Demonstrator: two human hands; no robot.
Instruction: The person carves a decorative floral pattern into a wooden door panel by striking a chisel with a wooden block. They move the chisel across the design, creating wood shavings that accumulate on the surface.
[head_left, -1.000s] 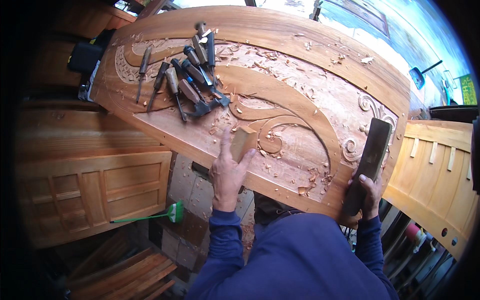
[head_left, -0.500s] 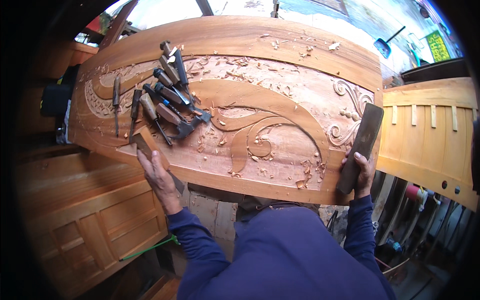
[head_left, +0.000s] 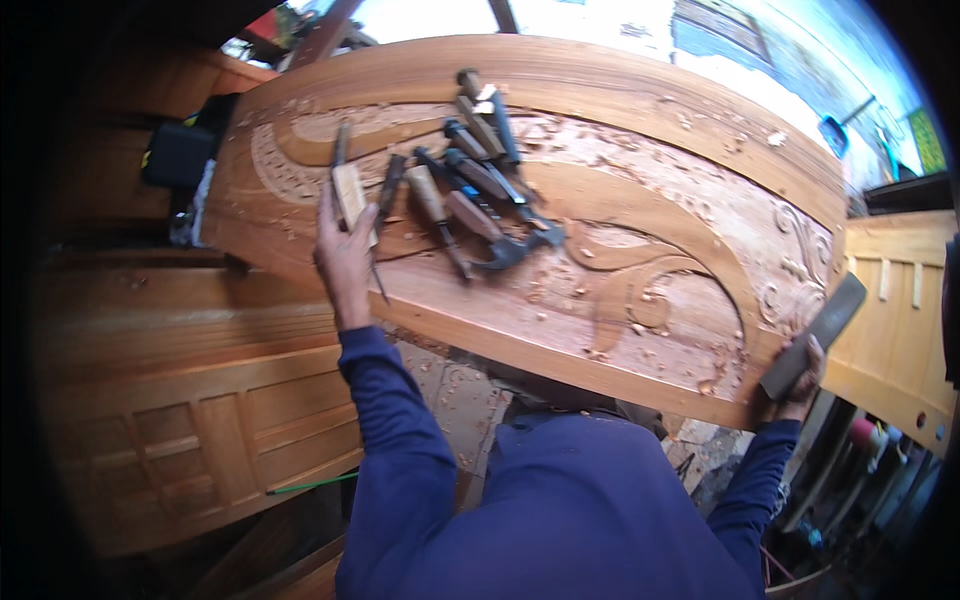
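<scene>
My left hand (head_left: 343, 255) is closed on a small pale wooden block (head_left: 353, 200), over the left part of the carved wooden panel (head_left: 640, 80). Just right of it lies a pile of chisels and gouges (head_left: 470, 170), with a dark, claw-like metal tool head (head_left: 505, 255) at its lower end. At the panel's right end, my right hand (head_left: 800, 385) grips a long dark grey bar (head_left: 825, 320). Pale shavings (head_left: 775, 138) are scattered over the panel and its carved scrolls (head_left: 795, 250).
Panelled doors (head_left: 200, 440) stand at lower left, with a green broom handle (head_left: 310, 483) beside them. A black case (head_left: 180, 150) is at upper left. A lighter slatted wooden board (head_left: 890, 320) stands at right, above several long-handled items (head_left: 850, 480). Tiled floor (head_left: 445, 400) shows below the panel.
My left hand with the block has moved leftward and up along the panel, beside the tools. My right hand still holds the bar at the right end. The view has shifted.
</scene>
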